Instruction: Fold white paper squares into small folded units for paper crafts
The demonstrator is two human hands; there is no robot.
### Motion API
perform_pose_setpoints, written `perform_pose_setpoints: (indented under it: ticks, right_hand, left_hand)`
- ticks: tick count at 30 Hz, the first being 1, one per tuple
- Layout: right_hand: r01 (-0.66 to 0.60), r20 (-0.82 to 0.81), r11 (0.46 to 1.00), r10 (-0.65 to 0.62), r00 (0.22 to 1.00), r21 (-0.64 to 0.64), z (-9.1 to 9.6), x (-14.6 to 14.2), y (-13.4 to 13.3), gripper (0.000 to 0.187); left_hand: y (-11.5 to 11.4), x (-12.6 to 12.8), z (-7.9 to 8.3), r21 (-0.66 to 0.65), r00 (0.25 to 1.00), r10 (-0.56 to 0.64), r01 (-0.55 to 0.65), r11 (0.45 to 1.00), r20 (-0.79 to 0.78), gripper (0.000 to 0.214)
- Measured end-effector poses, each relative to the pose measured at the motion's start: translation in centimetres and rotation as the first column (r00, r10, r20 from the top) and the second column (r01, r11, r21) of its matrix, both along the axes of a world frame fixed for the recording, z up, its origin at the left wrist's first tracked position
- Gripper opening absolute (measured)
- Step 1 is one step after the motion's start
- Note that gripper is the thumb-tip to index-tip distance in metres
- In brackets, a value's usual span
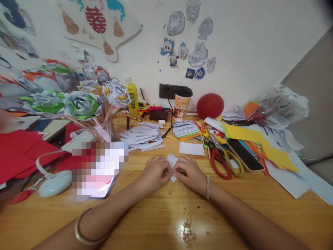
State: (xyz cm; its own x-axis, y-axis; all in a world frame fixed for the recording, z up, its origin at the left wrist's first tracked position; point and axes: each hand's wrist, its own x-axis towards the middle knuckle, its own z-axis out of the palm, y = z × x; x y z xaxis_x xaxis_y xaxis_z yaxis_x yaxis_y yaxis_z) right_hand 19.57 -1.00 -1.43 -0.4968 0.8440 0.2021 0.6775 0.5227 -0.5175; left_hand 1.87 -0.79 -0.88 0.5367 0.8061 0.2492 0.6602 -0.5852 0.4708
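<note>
The small white paper piece (172,161) is pinched between the fingertips of the left hand (155,172) and the right hand (190,172), which meet over its middle. It is folded into a compact, sharply creased shape. A pointed, winged part fans out above the grip, away from the person, and a narrow corner pokes out just below the grip. Its middle is hidden under the fingers. It sits low over the wooden desk (166,215); whether it touches the wood cannot be told.
</note>
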Motion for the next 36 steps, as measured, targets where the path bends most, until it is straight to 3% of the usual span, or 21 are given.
perform_pose_setpoints:
  ticks: [10, 17, 23, 30, 36]
  right_hand:
    - [0.042, 0.055, 0.997, -0.046, 0.997, 0.061, 0.0, -0.2, -1.1, 0.009]
    - [0.071, 0.004, 0.997, -0.071, 0.997, 0.025, 0.2, -0.2, -1.6, 0.033]
    - [0.148, -0.119, 0.989, -0.15, 0.982, -0.024, 0.0, 0.1, -1.2, 0.014]
    - [0.202, -0.1, 0.979, -0.198, 0.975, 0.026, -0.5, -0.3, -1.5, 0.013]
    - [0.24, -0.149, 0.97, -0.234, 0.961, 0.025, -0.8, -0.1, -1.0, 0.018]
  left_hand:
    - [-0.2, 0.1, -0.2, -0.008, 0.999, 0.037, -0.037, 0.999, -0.005, 0.008]
    - [-0.3, 0.1, 0.0, -0.031, 0.999, 0.04, -0.041, 0.999, -0.019, 0.009]
    - [-0.3, 0.1, 0.0, -0.038, 0.999, 0.041, -0.042, 0.998, -0.033, 0.009]
    - [-0.6, 0.5, -0.4, 0.046, 0.989, 0.089, -0.084, 0.995, -0.115, 0.014]
    - [-0.6, 0.6, -0.3, 0.019, 0.984, 0.087, -0.085, 0.996, -0.153, 0.01]
